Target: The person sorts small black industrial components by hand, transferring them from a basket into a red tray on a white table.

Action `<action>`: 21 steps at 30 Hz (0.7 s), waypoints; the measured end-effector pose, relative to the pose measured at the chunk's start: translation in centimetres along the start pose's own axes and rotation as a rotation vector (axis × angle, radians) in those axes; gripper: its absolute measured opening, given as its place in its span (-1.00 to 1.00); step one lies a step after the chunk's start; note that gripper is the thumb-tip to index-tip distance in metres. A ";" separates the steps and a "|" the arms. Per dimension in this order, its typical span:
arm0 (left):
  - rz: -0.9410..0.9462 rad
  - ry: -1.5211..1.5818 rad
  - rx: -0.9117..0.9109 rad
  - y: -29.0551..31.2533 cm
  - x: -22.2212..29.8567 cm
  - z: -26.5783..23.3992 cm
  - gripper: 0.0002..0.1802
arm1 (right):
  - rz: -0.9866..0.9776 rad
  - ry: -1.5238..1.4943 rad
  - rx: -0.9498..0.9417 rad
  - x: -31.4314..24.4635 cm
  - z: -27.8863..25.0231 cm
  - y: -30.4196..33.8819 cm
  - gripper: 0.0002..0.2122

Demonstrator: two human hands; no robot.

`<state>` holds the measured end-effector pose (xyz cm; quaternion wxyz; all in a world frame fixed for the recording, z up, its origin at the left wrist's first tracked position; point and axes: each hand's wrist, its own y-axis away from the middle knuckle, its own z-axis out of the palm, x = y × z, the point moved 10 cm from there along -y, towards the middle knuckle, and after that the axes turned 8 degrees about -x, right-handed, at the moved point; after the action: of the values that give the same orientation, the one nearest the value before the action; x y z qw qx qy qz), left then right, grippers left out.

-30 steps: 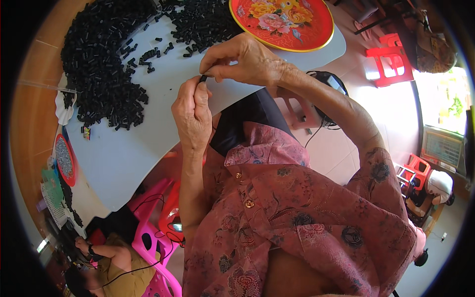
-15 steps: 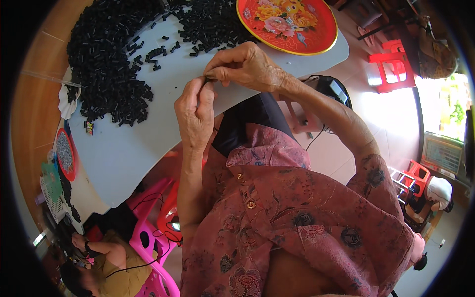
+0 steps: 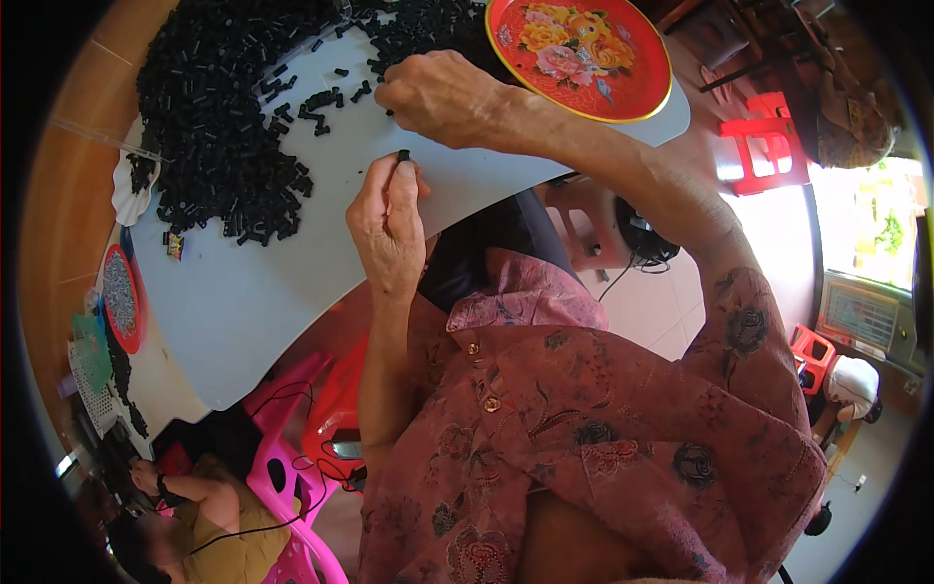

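My left hand (image 3: 387, 229) is closed over the near edge of the pale table (image 3: 243, 321). Between its thumb and fingers it pinches a small black cylindrical piece (image 3: 403, 156), which stands up from the fingertips. Farther forward, my right hand (image 3: 443, 97) hovers with curled fingers beside a few loose black pieces (image 3: 321, 102). The fingertips of that hand are turned away, so what they hold, if anything, is hidden. A large heap of similar black pieces (image 3: 219, 107) covers the far left of the table, and a second heap (image 3: 423, 34) lies just beyond my right hand.
A red flowered tray with a yellow rim (image 3: 623, 120) sits at the table's far right. A red dish (image 3: 138, 316) of small silvery pieces is at the left. Another person (image 3: 229, 496) sits at lower left by a pink chair (image 3: 302, 530). Red stools (image 3: 764, 156) stand on the right.
My right hand has left the left hand and moved forward toward the loose black pieces. My left hand stays nearly in place, the black piece now plainly visible in it.
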<state>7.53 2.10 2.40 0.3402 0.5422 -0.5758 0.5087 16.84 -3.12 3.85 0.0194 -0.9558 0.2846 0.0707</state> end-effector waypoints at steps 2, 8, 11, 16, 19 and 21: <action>-0.011 -0.003 0.001 0.0 0.0 -0.1 -0.76 | 0.008 -0.143 0.150 0.7 -1.5 0.7 -0.94; -0.002 -0.014 0.007 0.1 -0.1 -0.1 -0.76 | -0.055 -0.687 0.295 0.9 -2.4 5.0 -0.89; -0.056 -0.065 -0.026 0.0 -0.3 0.2 -0.70 | 0.011 -0.828 0.261 1.0 -0.7 6.4 -0.87; -0.065 -0.149 -0.040 -0.1 -0.3 0.3 -0.74 | 0.008 -1.186 0.257 1.5 0.8 7.2 -0.86; -0.044 -0.164 -0.048 0.0 0.2 0.5 -0.74 | 0.001 -1.202 0.265 1.5 0.7 7.2 -0.85; -0.047 -0.156 -0.053 0.0 0.2 0.5 -0.70 | 0.032 -1.294 0.264 1.9 1.3 7.1 -0.86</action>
<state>7.62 1.53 2.42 0.3205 0.5843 -0.6009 0.4413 14.40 -9.98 2.28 0.3027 -0.7058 0.2360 0.5954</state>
